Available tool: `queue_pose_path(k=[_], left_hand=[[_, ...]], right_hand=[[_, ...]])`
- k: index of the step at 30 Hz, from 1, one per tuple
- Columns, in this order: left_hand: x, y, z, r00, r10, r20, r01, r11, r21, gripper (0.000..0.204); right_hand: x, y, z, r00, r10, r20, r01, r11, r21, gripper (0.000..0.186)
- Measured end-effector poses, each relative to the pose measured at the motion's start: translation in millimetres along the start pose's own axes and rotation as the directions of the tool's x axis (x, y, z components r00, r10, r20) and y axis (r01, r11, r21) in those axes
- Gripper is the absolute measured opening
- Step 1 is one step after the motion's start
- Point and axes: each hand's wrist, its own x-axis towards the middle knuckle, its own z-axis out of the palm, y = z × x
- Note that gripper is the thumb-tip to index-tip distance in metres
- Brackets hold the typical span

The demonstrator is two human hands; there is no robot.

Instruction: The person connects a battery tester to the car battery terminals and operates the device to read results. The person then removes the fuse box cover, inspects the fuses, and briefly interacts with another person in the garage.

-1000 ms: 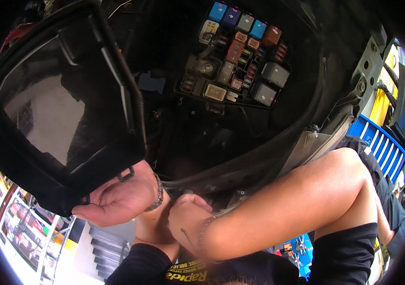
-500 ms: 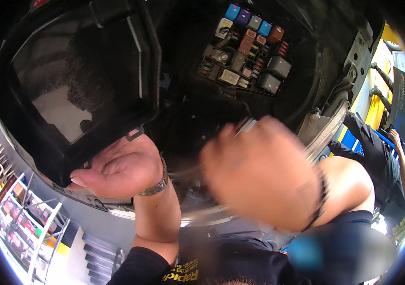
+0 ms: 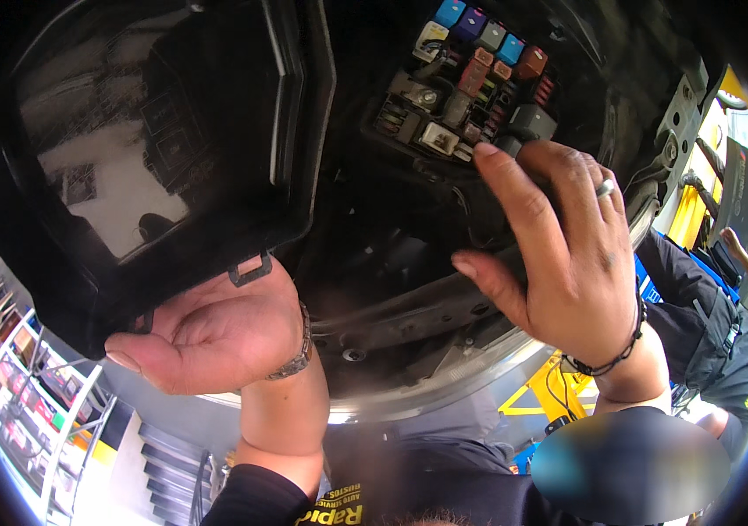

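My left hand (image 3: 216, 337) grips the lower edge of a large black plastic fuse box cover (image 3: 172, 245), its fingers beneath and the thumb at the corner. The cover is held with its glossy inner side up, showing reflections and a small clip at the rim. My right hand (image 3: 562, 241), wearing a ring, reaches over the uncovered fuse box (image 3: 457, 110) with fingers apart. Its index fingertip is by the near edge, close to a pale fuse (image 3: 438, 138). The other fingertips lie over the dark grey relays (image 3: 534, 121); whether they touch is hard to see.
The fuse box sits in a dark engine bay, with a metal body edge (image 3: 676, 145) on the right and the car's front rim (image 3: 444, 386) nearest me. At the right another person (image 3: 707, 307) in dark clothes stands by yellow equipment. Metal steps (image 3: 172, 473) show lower left.
My right hand, blurred and curled before, has moved right and forward to the fuse box and spread its fingers. The cover in my left hand has shifted slightly right in the picture.
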Motion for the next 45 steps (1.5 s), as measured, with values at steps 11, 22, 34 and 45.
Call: queue_pose_path(k=[11,22,34,45], left_hand=[[2,-3,3,0.992,0.071,0.105,-0.062,0.995,-0.083,0.058],[-4,6,28,0.998,-0.051,0.044,0.056,0.989,-0.136,0.053],[-6,-2,36,0.943,0.089,-0.32,-0.019,0.976,0.216,0.052],[-1,-9,39,0.756,0.234,-0.611,-0.034,0.947,0.321,0.053]], right_hand=[[-1,-1,7,0.99,-0.079,-0.115,0.095,0.986,0.139,0.029],[0,-11,21,1.0,-0.022,0.002,0.022,0.992,0.126,0.026],[-1,-12,22,0.999,-0.006,0.043,0.0,0.991,0.132,0.044],[12,7,1,1.0,0.012,-0.018,-0.01,0.997,0.081,0.058]])
